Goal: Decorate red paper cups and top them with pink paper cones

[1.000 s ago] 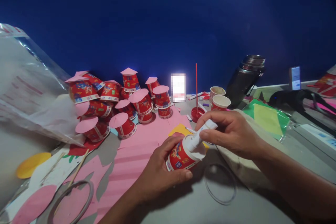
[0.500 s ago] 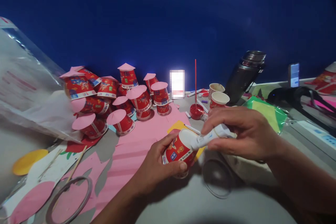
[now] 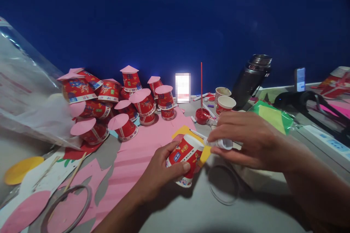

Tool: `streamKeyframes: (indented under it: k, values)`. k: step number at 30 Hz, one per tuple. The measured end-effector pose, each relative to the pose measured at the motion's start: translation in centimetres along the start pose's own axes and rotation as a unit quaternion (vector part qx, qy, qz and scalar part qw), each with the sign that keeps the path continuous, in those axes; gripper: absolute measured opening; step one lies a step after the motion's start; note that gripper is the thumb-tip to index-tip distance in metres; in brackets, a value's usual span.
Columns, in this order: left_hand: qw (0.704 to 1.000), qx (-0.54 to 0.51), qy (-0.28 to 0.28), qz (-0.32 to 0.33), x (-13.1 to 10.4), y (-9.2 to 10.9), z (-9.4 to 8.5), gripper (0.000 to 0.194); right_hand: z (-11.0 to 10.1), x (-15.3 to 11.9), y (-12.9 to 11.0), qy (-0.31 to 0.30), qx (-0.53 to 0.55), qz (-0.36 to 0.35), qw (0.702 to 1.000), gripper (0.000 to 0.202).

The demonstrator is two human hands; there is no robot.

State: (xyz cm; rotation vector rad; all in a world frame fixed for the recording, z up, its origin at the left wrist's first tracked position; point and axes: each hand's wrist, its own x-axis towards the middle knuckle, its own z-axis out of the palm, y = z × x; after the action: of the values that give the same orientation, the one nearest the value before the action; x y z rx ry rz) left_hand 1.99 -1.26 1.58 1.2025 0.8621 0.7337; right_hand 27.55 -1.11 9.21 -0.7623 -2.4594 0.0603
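Observation:
My left hand [image 3: 164,169] is wrapped round a red printed paper cup [image 3: 186,156], which is tilted, its white end facing up and to the right. In my right hand [image 3: 243,140] is a white glue stick [image 3: 222,143], pinched between thumb and fingers. Its near end points towards me, while its tip lies close to the cup's upper edge; my fingers partly hide whether they touch. Under and behind the cup lies a yellow paper piece [image 3: 205,156], with a white marker [image 3: 197,134] across it.
Several red cups with pink paper cones [image 3: 140,102] stand at left behind pink paper [image 3: 153,142]. Two paper cups [image 3: 226,105], a red paint pot [image 3: 202,117] holding an upright stick and a dark flask [image 3: 250,80] stand behind my right hand. A tape ring [image 3: 90,198] lies front left.
The glue stick has swung round so that its end faces me. The cup has turned in my left hand, showing more of its side and less of its white end.

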Motion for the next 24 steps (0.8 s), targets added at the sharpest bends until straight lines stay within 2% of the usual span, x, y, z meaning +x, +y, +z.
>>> streamKeyframes:
  k: [2,7,11,15,20,24]
  values:
    - [1.0,-0.005,-0.003,-0.005,0.0,-0.1,-0.1,0.053,-0.1,-0.1,0.3,0.012,0.001,0.01,1.0,0.008]
    - [0.996,-0.071,-0.058,-0.003,0.1,-0.2,-0.2,0.056,-0.3,0.2,0.4,0.068,0.128,0.003,0.989,0.009]
    - [0.987,-0.127,-0.095,-0.007,0.1,-0.4,-0.4,0.057,-0.4,0.4,0.7,0.057,0.167,-0.006,0.984,0.01]
    - [0.98,-0.158,-0.12,-0.002,0.2,-0.5,-0.5,0.055,-0.6,0.2,1.3,0.054,0.161,0.003,0.985,0.01]
    - [0.973,-0.175,-0.148,-0.003,0.0,-0.2,-0.4,0.053,-0.4,0.3,1.5,0.066,0.153,0.055,0.984,0.01]
    - [0.971,-0.164,-0.172,-0.015,-0.1,-0.3,-0.4,0.057,0.4,0.6,1.6,0.047,0.18,0.051,0.981,0.014]
